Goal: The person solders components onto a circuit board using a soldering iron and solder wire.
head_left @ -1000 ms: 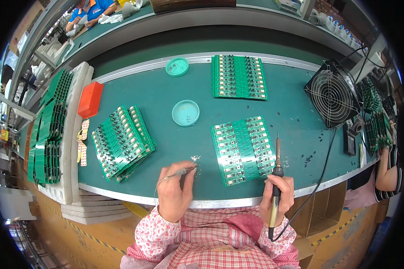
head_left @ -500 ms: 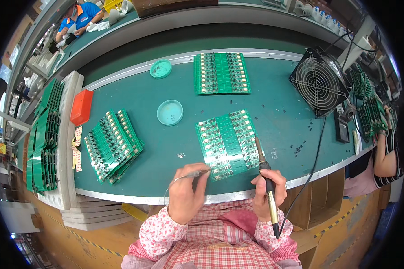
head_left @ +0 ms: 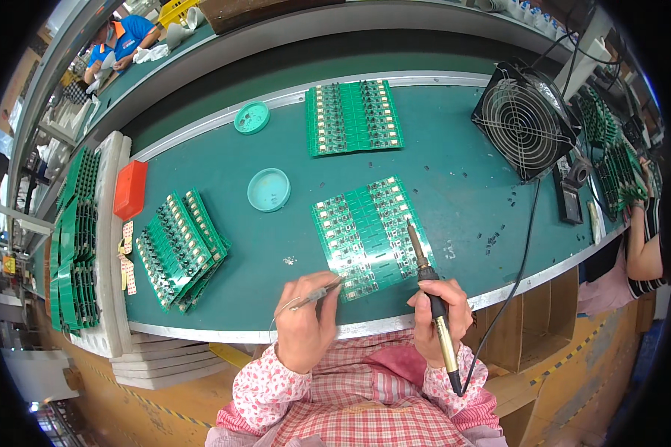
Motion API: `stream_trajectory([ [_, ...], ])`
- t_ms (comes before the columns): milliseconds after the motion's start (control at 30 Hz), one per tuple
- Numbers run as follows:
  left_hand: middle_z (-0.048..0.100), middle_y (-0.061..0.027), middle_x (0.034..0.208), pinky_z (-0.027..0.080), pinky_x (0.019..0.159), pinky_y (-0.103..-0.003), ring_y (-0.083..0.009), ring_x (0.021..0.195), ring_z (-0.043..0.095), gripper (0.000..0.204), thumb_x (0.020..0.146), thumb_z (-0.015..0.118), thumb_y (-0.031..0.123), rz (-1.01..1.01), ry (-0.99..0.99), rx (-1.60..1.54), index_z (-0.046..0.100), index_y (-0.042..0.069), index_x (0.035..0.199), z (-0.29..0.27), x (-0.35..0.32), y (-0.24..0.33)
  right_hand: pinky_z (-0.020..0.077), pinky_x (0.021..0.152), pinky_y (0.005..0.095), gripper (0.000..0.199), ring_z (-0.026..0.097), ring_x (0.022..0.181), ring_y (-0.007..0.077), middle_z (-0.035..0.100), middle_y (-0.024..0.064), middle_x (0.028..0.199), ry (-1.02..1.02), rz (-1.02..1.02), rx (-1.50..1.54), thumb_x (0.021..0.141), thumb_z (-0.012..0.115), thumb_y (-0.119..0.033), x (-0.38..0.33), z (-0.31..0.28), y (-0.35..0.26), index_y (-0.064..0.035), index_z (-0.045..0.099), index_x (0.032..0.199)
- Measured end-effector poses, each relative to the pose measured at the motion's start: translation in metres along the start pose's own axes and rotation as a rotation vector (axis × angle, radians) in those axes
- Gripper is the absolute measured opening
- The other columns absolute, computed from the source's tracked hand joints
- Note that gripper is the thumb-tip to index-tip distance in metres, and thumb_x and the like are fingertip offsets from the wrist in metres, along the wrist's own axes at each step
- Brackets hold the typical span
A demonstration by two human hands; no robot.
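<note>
Two tools have been brought to the board (head_left: pixel 359 223) on the surface (head_left: pixel 276 249).
The iron (head_left: pixel 438 307) is gripped in the right hand (head_left: pixel 441 319); a thin tool (head_left: pixel 314 295), pinched in the left hand (head_left: pixel 303 322), has been shifted from white bits (head_left: pixel 289 261) to the near-left corner, where work seems centred.

Around the glossy circuit board (head_left: pixel 367 240), the worktop (head_left: pixel 265 242) looks matt, the dish (head_left: pixel 268 191) to its left smooth plastic, the fan guard (head_left: pixel 520 124) to its right metal, the apron (head_left: pixel 369 425) on its near side cloth.

Free room between board stack (head_left: pixel 180 252) and middle board (head_left: pixel 370 238), nearer teal dish (head_left: pixel 265 186) the obstacle
</note>
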State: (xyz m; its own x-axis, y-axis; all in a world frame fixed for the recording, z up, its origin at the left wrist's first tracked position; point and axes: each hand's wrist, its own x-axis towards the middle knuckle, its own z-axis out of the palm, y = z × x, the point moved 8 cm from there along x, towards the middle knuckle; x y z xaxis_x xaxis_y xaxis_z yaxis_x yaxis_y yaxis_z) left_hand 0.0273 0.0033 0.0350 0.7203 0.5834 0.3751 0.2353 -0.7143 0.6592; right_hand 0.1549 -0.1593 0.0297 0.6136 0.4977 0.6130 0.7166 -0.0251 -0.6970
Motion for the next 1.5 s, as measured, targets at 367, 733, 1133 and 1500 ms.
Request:
stream_trajectory([
  [367,0.072,-0.0146,0.103,0.053,0.080,-0.037,-0.0312,0.091,0.068,0.022,0.087,0.069,-0.008,0.012,-0.008,0.010,0.066,0.001,0.106,0.000,0.001,0.002,0.0505,0.060,0.0307,0.018,0.064,0.063,0.0192,0.070,0.0070,0.074,0.024,0.077,0.072,0.094,0.069,-0.009,-0.002,-0.005,0.004,-0.0030,0.062,0.109],
  [733,0.071,-0.0145,0.103,0.053,0.081,-0.038,-0.0314,0.091,0.068,0.025,0.085,0.069,-0.009,0.018,-0.018,0.014,0.066,0.001,0.108,0.000,0.001,0.003,0.0529,0.057,0.0295,0.026,0.066,0.059,0.0156,0.068,0.0052,0.064,-0.003,0.159,0.347,0.102,0.061,-0.030,-0.013,-0.005,-0.009,-0.0050,0.058,0.104],
  [1133,0.072,-0.0125,0.103,0.052,0.079,-0.038,-0.0311,0.088,0.067,0.028,0.083,0.072,-0.008,0.044,0.011,0.013,0.066,0.003,0.108,0.000,0.001,0.003,0.0537,0.057,0.0290,0.025,0.068,0.059,0.0168,0.073,0.0058,0.070,0.034,0.110,0.505,0.103,0.062,-0.028,-0.015,-0.003,-0.015,-0.0039,0.057,0.106],
  [1500,0.072,-0.0123,0.105,0.052,0.080,-0.039,-0.0317,0.090,0.067,0.027,0.085,0.072,-0.007,0.037,-0.001,0.000,0.066,0.003,0.109,0.000,0.001,0.002,0.0541,0.056,0.0291,0.026,0.068,0.059,0.0173,0.075,0.0066,0.071,0.006,0.098,0.491,0.104,0.062,-0.030,-0.011,0.002,-0.016,-0.0046,0.056,0.105],
])
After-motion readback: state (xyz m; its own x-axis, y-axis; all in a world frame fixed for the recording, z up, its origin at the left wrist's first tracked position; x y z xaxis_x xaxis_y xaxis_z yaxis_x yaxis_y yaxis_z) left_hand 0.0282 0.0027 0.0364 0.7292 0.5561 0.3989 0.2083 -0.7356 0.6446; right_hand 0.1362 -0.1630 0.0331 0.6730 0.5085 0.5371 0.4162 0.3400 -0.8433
